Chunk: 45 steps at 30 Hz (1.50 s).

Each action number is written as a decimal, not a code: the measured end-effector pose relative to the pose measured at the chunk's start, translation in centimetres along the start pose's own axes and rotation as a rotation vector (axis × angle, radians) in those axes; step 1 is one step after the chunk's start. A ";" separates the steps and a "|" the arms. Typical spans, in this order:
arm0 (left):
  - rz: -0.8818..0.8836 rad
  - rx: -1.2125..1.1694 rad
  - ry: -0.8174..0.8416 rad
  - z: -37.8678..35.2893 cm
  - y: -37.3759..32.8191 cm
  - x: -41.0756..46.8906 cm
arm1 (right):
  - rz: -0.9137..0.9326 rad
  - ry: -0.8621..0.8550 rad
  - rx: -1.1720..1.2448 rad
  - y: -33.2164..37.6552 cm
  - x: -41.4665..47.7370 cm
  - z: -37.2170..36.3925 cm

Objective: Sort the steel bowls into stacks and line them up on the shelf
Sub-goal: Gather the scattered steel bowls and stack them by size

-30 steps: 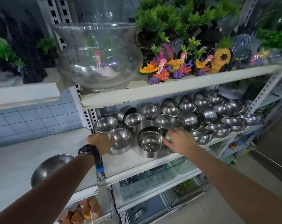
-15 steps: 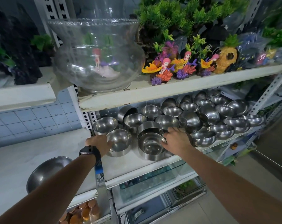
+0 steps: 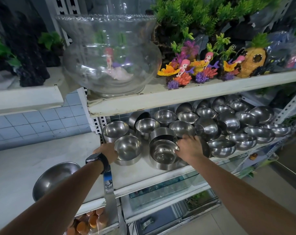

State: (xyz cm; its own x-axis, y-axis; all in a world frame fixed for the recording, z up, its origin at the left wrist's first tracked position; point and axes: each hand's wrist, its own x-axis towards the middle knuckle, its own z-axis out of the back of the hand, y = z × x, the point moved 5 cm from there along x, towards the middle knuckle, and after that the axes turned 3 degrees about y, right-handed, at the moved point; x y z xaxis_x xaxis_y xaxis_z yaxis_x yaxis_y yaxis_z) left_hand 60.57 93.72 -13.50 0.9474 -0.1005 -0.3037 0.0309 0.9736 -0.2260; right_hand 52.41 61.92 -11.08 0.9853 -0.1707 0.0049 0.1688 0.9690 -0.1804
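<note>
The nested stack of steel bowls (image 3: 162, 153) sits at the front of the shelf (image 3: 140, 173). Your right hand (image 3: 188, 147) has it by the right side: thumb on the near rim, fingers curled over the far rim. The stack therefore lies just left of your palm, pinched at its edge.

Just left of that stack stands a second bowl stack (image 3: 127, 148), shorter, with one bowl seated in another. Your left hand (image 3: 106, 152) grips its left wall with curled fingers, so these bowls lie just right of your knuckles. A black smartwatch (image 3: 94, 157) is on that wrist.

Behind and to the right of the nested stack, loose steel bowls (image 3: 221, 148) crowd the shelf — some upright, some tipped on their sides, several touching. Well to the left of the stack and lower, a large steel bowl (image 3: 54, 177) rests on the white counter (image 3: 25, 158).

Above the stack, on the next board up, stands a glass fishbowl (image 3: 110, 55). Up and to the right of the stack are mermaid ornaments (image 3: 183, 65) and a pineapple house (image 3: 250, 61).
</note>
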 end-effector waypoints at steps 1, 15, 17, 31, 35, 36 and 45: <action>0.004 -0.013 0.009 0.0 0.1 0.0 | -0.005 -0.003 0.017 0.1 0.0 0.0; 0.008 -0.182 0.032 0.0 0.5 -0.5 | -0.045 0.050 0.210 1.8 -0.8 -0.8; 0.003 -0.208 0.020 -0.1 0.6 -0.5 | -0.046 0.062 0.228 2.1 -1.0 -0.9; -0.068 -0.189 -0.008 2.1 1.3 -2.3 | -0.099 0.265 0.724 3.9 -1.9 -1.9; -0.017 -0.357 0.017 2.8 2.2 -2.8 | -0.197 0.342 1.003 4.4 -2.5 -2.5; 0.023 -0.520 0.025 3.0 2.4 -2.6 | -0.212 0.347 1.049 4.5 -2.6 -2.7; -0.012 -0.564 0.069 4.2 2.7 -3.6 | -0.317 0.344 1.416 5.2 -3.8 -3.8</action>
State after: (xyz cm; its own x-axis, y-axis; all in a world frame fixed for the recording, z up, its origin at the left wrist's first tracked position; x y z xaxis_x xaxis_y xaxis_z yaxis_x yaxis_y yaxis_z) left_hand 58.56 97.59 -9.13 0.9243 -0.1430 -0.3538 -0.1512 0.7141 -0.6835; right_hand 49.44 66.88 -15.77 0.8837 -0.2389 -0.4026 0.4524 0.2147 0.8656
